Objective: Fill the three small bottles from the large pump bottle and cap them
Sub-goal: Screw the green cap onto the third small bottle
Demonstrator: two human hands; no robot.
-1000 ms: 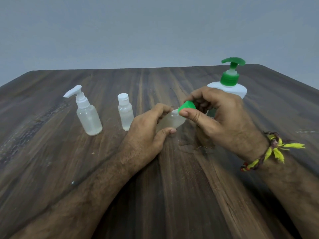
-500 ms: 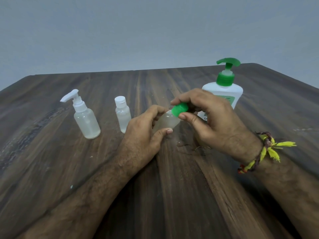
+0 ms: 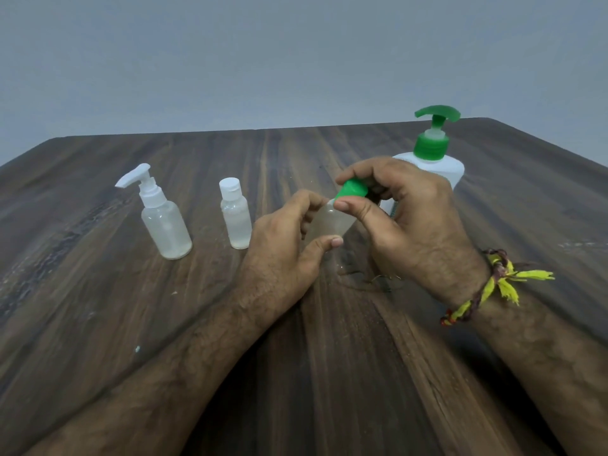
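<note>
My left hand (image 3: 283, 255) grips a small clear bottle (image 3: 329, 222), tilted with its neck toward the right, just above the table. My right hand (image 3: 404, 222) pinches the green cap (image 3: 351, 189) that sits on that bottle's neck, thumb in front and fingers behind. To the left stand two small bottles holding clear liquid: one with a white pump top (image 3: 163, 215) and one with a white flip cap (image 3: 235, 218). The large white pump bottle (image 3: 434, 159) with a green pump head stands behind my right hand, its lower part hidden.
All of this is on a dark wooden table (image 3: 98, 307) with a grey wall behind it. The table's far edge runs across the upper middle of the view. A yellow and brown thread band (image 3: 487, 287) is tied on my right wrist.
My right hand's fingers have shifted round the green cap, which sits slightly higher and more upright on the neck. The left hand keeps its hold on the bottle. The view has moved a little.
</note>
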